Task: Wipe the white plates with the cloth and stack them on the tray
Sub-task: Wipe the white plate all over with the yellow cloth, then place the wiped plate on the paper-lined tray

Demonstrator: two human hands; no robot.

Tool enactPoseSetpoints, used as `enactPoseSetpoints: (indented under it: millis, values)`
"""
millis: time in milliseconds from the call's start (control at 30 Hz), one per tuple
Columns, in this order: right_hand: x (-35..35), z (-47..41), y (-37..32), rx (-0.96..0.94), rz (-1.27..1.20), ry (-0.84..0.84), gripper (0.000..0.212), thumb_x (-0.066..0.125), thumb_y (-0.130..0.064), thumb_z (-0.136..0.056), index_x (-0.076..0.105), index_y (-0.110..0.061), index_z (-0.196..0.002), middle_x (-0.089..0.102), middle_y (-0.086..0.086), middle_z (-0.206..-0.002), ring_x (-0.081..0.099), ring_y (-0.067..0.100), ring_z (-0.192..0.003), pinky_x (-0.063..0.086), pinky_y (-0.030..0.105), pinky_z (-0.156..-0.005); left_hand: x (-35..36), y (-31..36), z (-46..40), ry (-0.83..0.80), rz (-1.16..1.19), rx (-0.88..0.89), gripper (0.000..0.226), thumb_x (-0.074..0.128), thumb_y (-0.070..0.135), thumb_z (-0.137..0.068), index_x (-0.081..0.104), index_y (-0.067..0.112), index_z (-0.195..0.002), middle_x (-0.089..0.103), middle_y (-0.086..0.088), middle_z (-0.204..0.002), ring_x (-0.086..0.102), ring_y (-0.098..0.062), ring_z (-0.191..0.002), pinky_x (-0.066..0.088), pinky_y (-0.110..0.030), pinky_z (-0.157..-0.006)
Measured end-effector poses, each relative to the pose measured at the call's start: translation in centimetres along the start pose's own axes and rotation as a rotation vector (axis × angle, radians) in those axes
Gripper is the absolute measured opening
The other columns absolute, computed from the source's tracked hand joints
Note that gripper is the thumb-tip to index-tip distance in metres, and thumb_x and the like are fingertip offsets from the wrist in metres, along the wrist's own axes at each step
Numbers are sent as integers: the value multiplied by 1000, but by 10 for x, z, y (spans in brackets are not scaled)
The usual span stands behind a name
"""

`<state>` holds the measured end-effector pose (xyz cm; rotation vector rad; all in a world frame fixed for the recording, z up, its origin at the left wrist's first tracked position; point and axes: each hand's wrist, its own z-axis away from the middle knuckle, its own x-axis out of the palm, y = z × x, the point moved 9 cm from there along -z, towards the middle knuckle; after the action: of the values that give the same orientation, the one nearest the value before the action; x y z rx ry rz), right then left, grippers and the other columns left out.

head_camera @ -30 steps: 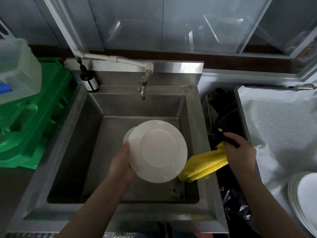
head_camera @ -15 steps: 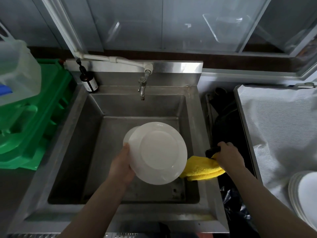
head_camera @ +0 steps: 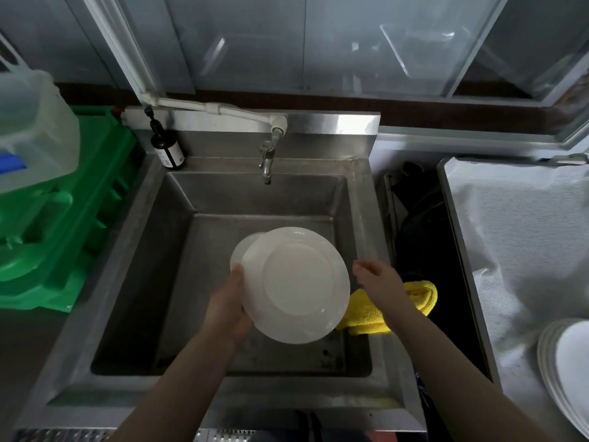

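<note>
Plates point(head_camera: 296, 282), two it seems, sit tilted over the sink point(head_camera: 191, 199), gripped at the rim by the left hand point(head_camera: 228, 303). Right hand point(head_camera: 379, 280) hovers empty, fingers relaxed, above the cloth point(head_camera: 366, 311) on the sink edge. Best support the top plate's far rim before separating.

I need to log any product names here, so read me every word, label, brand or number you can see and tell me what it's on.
No text can be read.
Dark brown pump bottle on the steel sink's back left corner: white label with print, too small and blurred to read.
The white plates, yellow cloth, green crates and clear plastic tub show no writing.
</note>
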<state>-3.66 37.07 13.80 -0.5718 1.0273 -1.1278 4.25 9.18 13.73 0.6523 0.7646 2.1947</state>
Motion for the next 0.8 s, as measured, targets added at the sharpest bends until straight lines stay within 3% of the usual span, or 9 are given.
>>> enactPoseSetpoints:
  millis: [100, 233, 333, 400, 467, 600, 733, 800]
  values:
    - [27, 17, 0, 108, -247, -112, 29, 53, -32, -98, 63, -12, -117, 68, 6, -106, 64, 24, -99, 54, 44, -91, 1, 0, -1, -14, 3, 3, 44, 48, 40, -103, 59, 10, -133, 72, -8, -112, 67, -27, -99, 54, -41, -68]
    - [40, 29, -1, 166, -385, -134, 36, 50, -38, -99, 59, -15, -126, 67, 4, -115, 62, 23, -106, 49, 50, -99, 0, -2, -4, -26, 15, 3, 43, 45, 38, -104, 59, 8, -131, 73, -8, -109, 67, -27, -98, 53, -41, -70]
    - [45, 33, -3, 189, -480, -155, 33, 46, -38, -101, 63, -17, -120, 69, 4, -111, 63, 23, -105, 50, 47, -97, 3, 1, -2, -62, 7, 29, 35, 45, 34, -105, 64, 9, -120, 77, -1, -89, 73, -22, -83, 55, -37, -61]
    - [47, 37, -6, 189, -558, -163, 29, 44, -35, -102, 66, -18, -111, 73, 2, -102, 66, 20, -98, 53, 41, -87, 2, 3, -1, -63, -33, 57, 31, 47, 33, -104, 65, 10, -112, 78, 1, -83, 74, -17, -72, 56, -32, -54]
    - [49, 40, -6, 186, -607, -161, 30, 43, -33, -103, 67, -17, -111, 75, 0, -97, 69, 17, -93, 54, 37, -79, 0, 4, -5, -17, -99, 80, 36, 50, 38, -102, 66, 9, -117, 77, -2, -92, 74, -20, -80, 56, -34, -60]
    - [49, 43, 2, 236, -731, -106, 37, 42, -38, -102, 63, -14, -121, 72, 6, -109, 67, 22, -101, 55, 38, -79, -6, 3, -12, 40, -276, 56, 63, 43, 61, -98, 59, 13, -135, 67, -9, -123, 65, -27, -108, 56, -47, -92]
    - [43, 44, 1, 197, -800, -96, 38, 38, -34, -104, 70, -15, -95, 75, 4, -91, 72, 13, -78, 52, 33, -66, -2, -12, -14, -82, -186, -103, 68, 34, 71, -95, 55, 23, -139, 66, -8, -130, 64, -32, -115, 57, -50, -86]
    - [40, 44, -2, 159, -812, -71, 37, 38, -28, -105, 69, -15, -89, 75, 4, -90, 72, 14, -78, 52, 32, -65, 5, -21, -11, -147, -66, -207, 68, 25, 70, -98, 53, 24, -139, 64, -9, -131, 61, -37, -117, 56, -56, -84]
